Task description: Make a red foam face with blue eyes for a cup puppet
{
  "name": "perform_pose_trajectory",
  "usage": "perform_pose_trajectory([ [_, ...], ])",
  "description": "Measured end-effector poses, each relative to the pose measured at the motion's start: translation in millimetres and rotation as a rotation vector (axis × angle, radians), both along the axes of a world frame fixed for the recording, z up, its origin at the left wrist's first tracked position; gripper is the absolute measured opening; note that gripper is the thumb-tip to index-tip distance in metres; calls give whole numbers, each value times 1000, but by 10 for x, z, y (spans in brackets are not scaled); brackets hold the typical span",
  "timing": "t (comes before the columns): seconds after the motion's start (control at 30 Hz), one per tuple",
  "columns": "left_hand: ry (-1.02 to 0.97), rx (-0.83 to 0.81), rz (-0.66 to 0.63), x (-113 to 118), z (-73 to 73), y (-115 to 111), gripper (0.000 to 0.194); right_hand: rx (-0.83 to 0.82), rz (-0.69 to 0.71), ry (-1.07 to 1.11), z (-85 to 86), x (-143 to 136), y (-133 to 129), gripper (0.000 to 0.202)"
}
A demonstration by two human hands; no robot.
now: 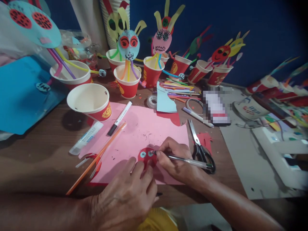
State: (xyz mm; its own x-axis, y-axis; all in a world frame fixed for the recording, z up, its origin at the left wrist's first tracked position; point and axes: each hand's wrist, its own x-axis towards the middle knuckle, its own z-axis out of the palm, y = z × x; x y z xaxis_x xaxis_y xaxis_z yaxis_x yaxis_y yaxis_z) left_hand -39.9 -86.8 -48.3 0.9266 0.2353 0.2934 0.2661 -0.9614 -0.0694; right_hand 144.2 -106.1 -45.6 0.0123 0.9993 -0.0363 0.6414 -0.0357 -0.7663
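Left hand (127, 189) loosely spread, I am touching a red disc (146, 150) on pink paper (139, 128). My right hand (175, 149) is pinching a pen (186, 161), its long axis lying nearly sideways, pointing left at the disc.

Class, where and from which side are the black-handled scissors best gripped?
Grip the scissors by their black handles, probably from the near right: these lie on the near side, blades pointing away. The pen in the right hand overlaps them in view.

A craft workspace, with pink paper (141, 125) and scissors (197, 142).
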Motion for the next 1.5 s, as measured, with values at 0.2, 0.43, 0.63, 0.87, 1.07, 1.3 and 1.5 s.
perform_pose_trajectory([
  [0.2,45,-4,-14,-3,12,-3,30,-8,-13,27,-7,0,-8,12],
  [0.43,51,-16,-11,-9,20,0,28,14,-20,-12,18,-6,16,13],
  [0.63,29,-19,6,3,13,-1,30,-2,-41,-59,25,-5,9,12],
  [0.87,26,-45,-5,6,11,-6,29,-25,-62,-6,16,-2,20,12],
  [1.07,24,-65,2,11,4,-3,29,-68,-163,247,-57,52,32,15],
  [1.3,81,-60,-28,1,48,9,29,-44,-107,144,-38,51,13,14],
  [1.5,67,-46,-5,-1,59,4,29,-29,-80,82,13,43,26,12],
])
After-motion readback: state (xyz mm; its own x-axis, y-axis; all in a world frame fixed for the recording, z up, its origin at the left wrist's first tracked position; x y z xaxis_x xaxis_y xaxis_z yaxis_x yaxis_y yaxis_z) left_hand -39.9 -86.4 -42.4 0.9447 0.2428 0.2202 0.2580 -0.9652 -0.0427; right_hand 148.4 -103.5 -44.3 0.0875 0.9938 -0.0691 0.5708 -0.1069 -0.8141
